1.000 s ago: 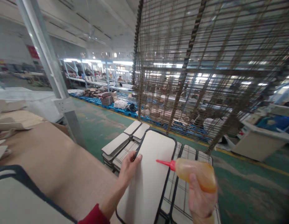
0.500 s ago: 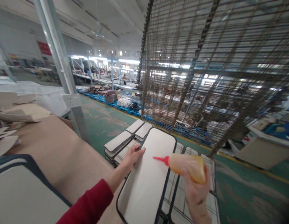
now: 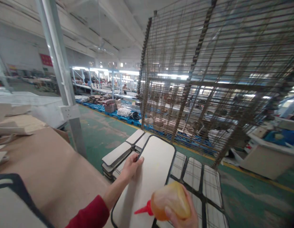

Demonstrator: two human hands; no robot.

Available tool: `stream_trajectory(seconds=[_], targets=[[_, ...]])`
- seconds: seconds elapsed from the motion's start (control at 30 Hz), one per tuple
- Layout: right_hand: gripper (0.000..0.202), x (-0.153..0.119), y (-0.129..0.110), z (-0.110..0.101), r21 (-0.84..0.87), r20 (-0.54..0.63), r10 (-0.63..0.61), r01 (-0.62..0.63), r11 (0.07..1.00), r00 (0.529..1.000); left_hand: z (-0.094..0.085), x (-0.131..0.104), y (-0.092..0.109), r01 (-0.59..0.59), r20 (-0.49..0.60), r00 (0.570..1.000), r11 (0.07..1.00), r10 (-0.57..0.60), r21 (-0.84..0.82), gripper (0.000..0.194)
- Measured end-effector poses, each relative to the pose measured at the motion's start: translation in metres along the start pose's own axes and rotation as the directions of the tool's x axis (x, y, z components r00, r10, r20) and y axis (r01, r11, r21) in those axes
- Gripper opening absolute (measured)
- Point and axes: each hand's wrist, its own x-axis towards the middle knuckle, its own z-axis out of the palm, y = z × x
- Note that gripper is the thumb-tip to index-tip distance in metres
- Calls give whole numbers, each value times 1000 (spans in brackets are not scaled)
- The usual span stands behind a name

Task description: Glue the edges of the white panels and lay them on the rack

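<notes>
Pale Panel Steadied by One Hand as Squeeze Bottle Is Tipped Over It

A long pale panel (image 3: pixel 147 177) with a dark rim was held at a slant above stacked panels (image 3: pixel 195 171) on a factory floor (image 3: pixel 97 126). Its left edge was grasped by the left hand (image 3: pixel 131 166), with the thumb laid on the upper face and the fingers tucked beneath; by that edge grip, it seemed, the panel was steadied and most of its surface left unobstructed. Whether the panel's underside was supported by the stack could not be told.

A bottle (image 3: pixel 168 198) of amber liquid was clasped around its body by the right hand (image 3: pixel 185 218). It was carried on its side, its red nozzle (image 3: pixel 145 209) aimed leftward across the panel's lower half, an attitude apparently chosen so that the tip could be guided from behind. Whether the panel was touched by the tip could not be made out.

More panels (image 3: pixel 116 153) were piled beyond the left hand, seemingly within easy reach. A brown worktop (image 3: pixel 54 155) was seen at left, with a dark-rimmed piece (image 3: pixel 14 205) at its near end. The background was partly screened by a tall metal lattice (image 3: pixel 196 57).
</notes>
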Motion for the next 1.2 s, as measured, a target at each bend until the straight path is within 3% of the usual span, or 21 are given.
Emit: stream_trajectory(seconds=[0.13, 0.23, 0.3, 0.37, 0.5, 0.7, 0.97, 1.1, 1.2], targets=[[50, 24, -10, 1, 347, -271, 116, -15, 938, 955, -8, -7, -1, -209, -13, 976, 954, 217, 216, 32], [41, 55, -13, -3, 606, -222, 360, -161, 779, 906, -8, -21, -4, -262, -38, 957, 910, 288, 322, 33], [36, 66, -2, -9, 699, -140, 533, -298, 650, 834, -6, -30, -8, -269, -91, 942, 890, 322, 369, 33], [34, 67, 14, -12, 742, -93, 611, -355, 569, 786, -3, -36, -14, -267, -157, 924, 885, 347, 382, 35], [41, 57, 37, -11, 777, -54, 627, -361, 515, 777, 2, -42, -28, -282, -265, 882, 887, 389, 364, 41], [60, 54, 27, -4, 804, -21, 675, -389, 449, 737, 4, -47, -40, -416, -282, 809, 842, 515, 344, 38], [54, 52, 15, 4, 818, -5, 666, -380, 432, 746, 9, -49, -40, -418, -286, 828, 870, 483, 260, 41], [47, 51, 23, -8, 813, 11, 660, -391, 431, 751, 7, -45, -37, -419, -342, 804, 872, 486, 253, 42], [44, 54, 35, -19, 809, -2, 635, -372, 456, 773, 5, -45, -35, -411, -365, 815, 893, 450, 183, 44]])
